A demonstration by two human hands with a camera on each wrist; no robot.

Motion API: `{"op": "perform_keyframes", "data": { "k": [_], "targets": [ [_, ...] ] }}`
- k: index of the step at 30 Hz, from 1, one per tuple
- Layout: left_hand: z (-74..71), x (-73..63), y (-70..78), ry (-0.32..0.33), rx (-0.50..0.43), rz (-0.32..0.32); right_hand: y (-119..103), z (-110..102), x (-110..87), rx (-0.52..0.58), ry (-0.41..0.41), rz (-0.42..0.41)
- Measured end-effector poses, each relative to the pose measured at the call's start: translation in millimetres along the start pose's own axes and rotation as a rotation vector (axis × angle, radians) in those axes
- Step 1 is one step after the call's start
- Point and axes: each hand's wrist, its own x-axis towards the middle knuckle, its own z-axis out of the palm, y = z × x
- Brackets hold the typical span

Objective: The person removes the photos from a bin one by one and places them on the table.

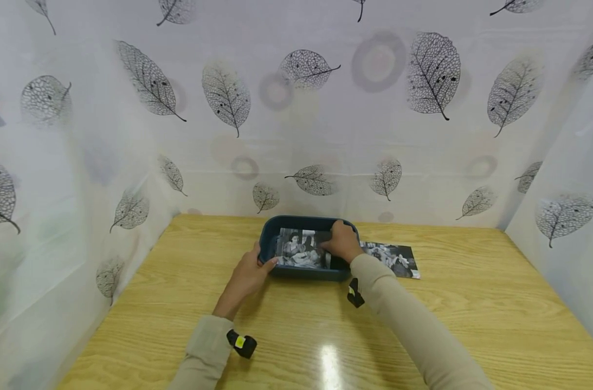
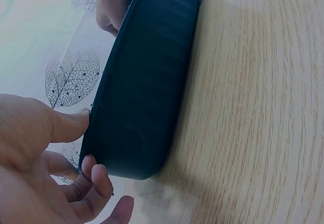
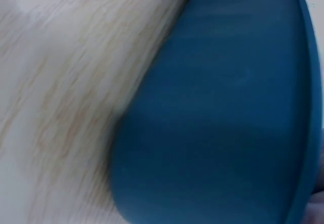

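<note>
A dark blue plastic tub (image 1: 306,274) stands on the wooden table. My left hand (image 1: 245,277) holds its left front corner; in the left wrist view the thumb lies on the rim and the other fingers curl against the outside. Inside the tub is a black-and-white photograph (image 1: 296,254). My right hand (image 1: 344,244) reaches over the tub's right side and pinches the photograph near its right edge; some of the fingertips are hidden. The right wrist view mostly shows the tub's outer wall (image 3: 212,112).
Another black-and-white photograph (image 1: 399,260) lies on the table (image 1: 472,303) just right of the tub, partly covered by the right hand and sleeve. A leaf-patterned curtain (image 1: 326,135) hangs behind the table and along both sides.
</note>
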Motion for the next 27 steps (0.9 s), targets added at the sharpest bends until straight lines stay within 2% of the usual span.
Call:
{"op": "perform_keyframes", "data": {
  "k": [5, 13, 22, 27],
  "targets": [
    [-0.4, -0.9, 0.5, 0.002, -0.002, 0.003, 0.6, -3.5, -2.4, 0.102, 0.014, -0.040],
    [-2.3, -0.5, 0.7, 0.004, 0.011, 0.001, -3.7, -12.7, -5.8, 0.308, -0.010, -0.007],
    [-2.7, -1.7, 1.2, -0.007, -0.001, 0.019, -4.2, -22.8, -7.8, 0.358, 0.039, -0.074],
    [-2.9, -1.8, 1.6, -0.008, 0.006, 0.010, -4.6, -34.7, -10.0, 0.394, 0.038, -0.067]
  ]
}}
